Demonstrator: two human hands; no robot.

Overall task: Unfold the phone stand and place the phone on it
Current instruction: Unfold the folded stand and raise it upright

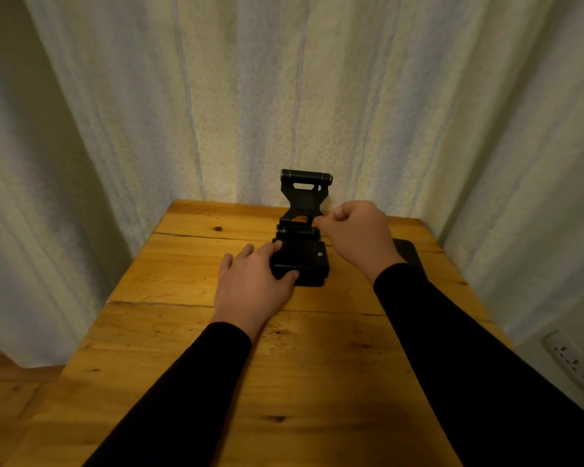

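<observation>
A: The black phone stand (302, 244) is seen near the far edge of the wooden table (189, 281), roughly midway along it. Its base is clamped by the left hand (253, 281), thumb on the near edge, fingers laid over the top.

B: The hinged upper plate is raised upright, and its right edge is pinched by the curled right hand (356, 234).

A: A dark flat slab, likely the phone (408, 252), is glimpsed lying by the table's right edge, partly hidden behind the right wrist.

B: Pale curtains (216, 96) are hung behind.
</observation>
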